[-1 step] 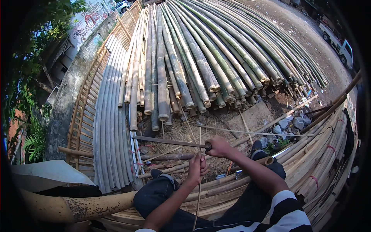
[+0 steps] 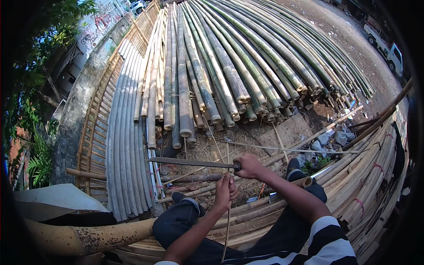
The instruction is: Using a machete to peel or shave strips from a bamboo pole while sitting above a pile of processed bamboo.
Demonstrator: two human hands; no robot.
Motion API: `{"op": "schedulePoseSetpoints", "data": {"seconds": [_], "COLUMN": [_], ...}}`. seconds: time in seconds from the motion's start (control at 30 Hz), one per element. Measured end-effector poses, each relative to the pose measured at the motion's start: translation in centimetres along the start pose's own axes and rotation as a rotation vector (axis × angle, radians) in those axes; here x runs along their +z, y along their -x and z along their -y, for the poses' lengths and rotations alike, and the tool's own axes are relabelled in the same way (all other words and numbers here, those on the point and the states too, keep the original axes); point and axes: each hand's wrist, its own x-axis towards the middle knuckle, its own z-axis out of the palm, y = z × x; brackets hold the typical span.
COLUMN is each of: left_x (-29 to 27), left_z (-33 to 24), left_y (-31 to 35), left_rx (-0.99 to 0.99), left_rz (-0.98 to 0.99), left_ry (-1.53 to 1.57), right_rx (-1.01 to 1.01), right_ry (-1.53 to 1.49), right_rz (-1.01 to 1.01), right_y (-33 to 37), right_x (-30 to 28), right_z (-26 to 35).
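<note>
My left hand point(image 2: 226, 193) is closed around a thin bamboo strip point(image 2: 227, 234), which stands nearly upright in front of me and runs down between my legs. In my right hand point(image 2: 248, 167) is the dark handle of a machete, gripped in a fist. The long machete blade point(image 2: 190, 162) points left, roughly level. It crosses the strip just above my left fist, and the two look to be touching there.
Long bamboo poles point(image 2: 229, 70) lie in a big pile ahead. Corrugated sheets point(image 2: 126, 141) and a bamboo ladder-like frame point(image 2: 95, 132) are at left. Split bamboo bundles point(image 2: 353, 198) lie at right; a thick yellow bamboo pole point(image 2: 110, 236) is at lower left. Rocks point(image 2: 329, 140) sit beyond.
</note>
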Motion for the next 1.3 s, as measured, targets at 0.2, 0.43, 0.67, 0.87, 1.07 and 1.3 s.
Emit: {"op": "schedulePoseSetpoints", "data": {"seconds": [0.2,0.43,0.67,0.87,1.07,1.3], "left_x": [4.0,1.7,1.0,0.2,0.2,1.7], "left_z": [-1.1,-4.2,-4.3,-2.8,-3.1,-2.7], "left_y": [2.3,0.0,0.0,0.4,1.0,1.7], "left_rx": [-0.091,-0.065,-0.004,-0.033,-0.208,-0.070], "left_rz": [0.199,0.116,0.110,0.121,0.243,0.171], "left_ry": [-0.027,-0.013,-0.042,-0.004,0.237,0.036], "right_rx": [0.635,0.710,0.322,0.102,0.014,-0.028], "right_ry": [-0.160,-0.812,-0.442,-0.298,-0.345,-0.333], "right_rz": [-0.261,-0.381,-0.009,0.130,0.140,0.070], "right_y": [-1.6,0.9,-1.1,-0.6,-0.2,0.1], "right_x": [-3.7,-6.5,-2.6,-1.3,-2.4,-2.7], "right_z": [-7.0,-8.1,-0.3,2.6,2.9,2.7]}}
